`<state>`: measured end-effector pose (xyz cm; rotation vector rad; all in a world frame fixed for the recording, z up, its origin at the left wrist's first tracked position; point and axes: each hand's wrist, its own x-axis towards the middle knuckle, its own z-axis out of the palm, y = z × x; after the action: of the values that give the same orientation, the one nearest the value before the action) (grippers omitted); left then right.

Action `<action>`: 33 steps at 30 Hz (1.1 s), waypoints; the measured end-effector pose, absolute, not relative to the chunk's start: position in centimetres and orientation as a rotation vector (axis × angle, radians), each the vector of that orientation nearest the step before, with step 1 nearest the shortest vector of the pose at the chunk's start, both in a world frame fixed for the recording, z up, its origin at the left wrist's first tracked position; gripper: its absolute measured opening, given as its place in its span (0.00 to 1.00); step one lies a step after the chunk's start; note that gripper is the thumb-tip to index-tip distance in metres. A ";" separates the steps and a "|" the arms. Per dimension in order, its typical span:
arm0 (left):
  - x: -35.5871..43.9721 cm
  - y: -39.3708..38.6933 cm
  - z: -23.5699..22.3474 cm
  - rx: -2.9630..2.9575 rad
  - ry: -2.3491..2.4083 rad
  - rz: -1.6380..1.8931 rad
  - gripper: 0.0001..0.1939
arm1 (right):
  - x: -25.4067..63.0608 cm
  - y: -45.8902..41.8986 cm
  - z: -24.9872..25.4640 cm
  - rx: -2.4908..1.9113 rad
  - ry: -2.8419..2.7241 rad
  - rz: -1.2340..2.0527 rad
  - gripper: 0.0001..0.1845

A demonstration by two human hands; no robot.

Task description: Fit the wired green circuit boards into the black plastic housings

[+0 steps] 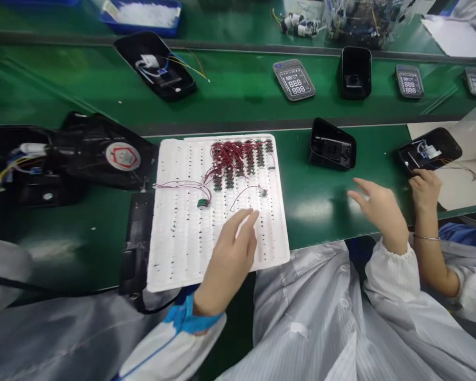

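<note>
My left hand point(232, 254), with a blue wrist strap, reaches over a white foam tray point(182, 264). Its fingers are a little apart, and nothing shows between them. Just beyond the fingertips lies a small part with a thin dark red wire point(264, 192). A small green connector with red wires point(202, 202) rests farther left on the tray. Rows of green connectors with a tangle of red wires point(232, 156) fill the tray's upper right. My right hand point(378, 206) hovers above the green bench, thumb and finger spread, holding nothing. An open black housing point(332, 145) sits beyond it.
A co-worker's hand point(426, 190) touches a black housing with wires point(430, 151) at right. Left of the tray are a black bag with a sticker point(107, 153) and a long black device point(137, 238). The raised shelf carries display units point(294, 79), housings point(355, 72) and a blue bin point(143, 16).
</note>
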<state>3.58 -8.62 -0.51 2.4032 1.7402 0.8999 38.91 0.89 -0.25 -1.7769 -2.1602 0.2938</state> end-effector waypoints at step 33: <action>14.7 5.1 7.2 2.370 0.992 -0.163 0.13 | 33.0 0.9 1.4 -1.373 -1.914 0.968 0.10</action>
<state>14.68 5.06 7.17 2.3698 0.9919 -0.1628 33.00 0.87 1.40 -1.3728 -1.9137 0.9681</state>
